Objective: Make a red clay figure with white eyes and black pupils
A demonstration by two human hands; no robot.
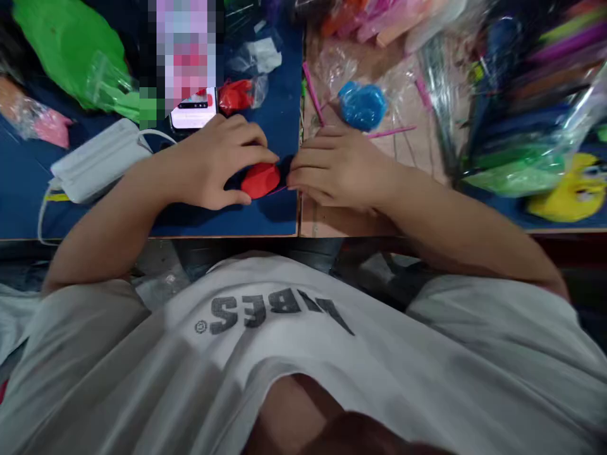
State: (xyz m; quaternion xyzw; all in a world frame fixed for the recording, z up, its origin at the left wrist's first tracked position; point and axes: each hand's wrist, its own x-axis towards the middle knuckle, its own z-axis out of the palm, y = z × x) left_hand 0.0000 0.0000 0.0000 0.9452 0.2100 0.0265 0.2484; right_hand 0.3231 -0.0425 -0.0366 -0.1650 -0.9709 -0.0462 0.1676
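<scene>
A flattened lump of red modelling clay [260, 180] lies on the blue tabletop close to its front edge. My left hand [220, 161] curls round it, the thumb at its near side and the fingertips at its far side. Just across the seam between the two table surfaces, my right hand [336, 165] is closed, with its fingertips pinched together. From those fingertips a thin pink stick [281, 189] runs toward the clay's lower edge; most of it is hidden by the fingers.
A lit phone [193, 117], a red wrapped packet [236, 96] and a white power bank [102, 161] with a cable lie left. Blue clay in film [363, 106] and pink sticks [313, 93] lie beyond my right hand. Green clay [71, 50] and a yellow figure [571, 189] flank them.
</scene>
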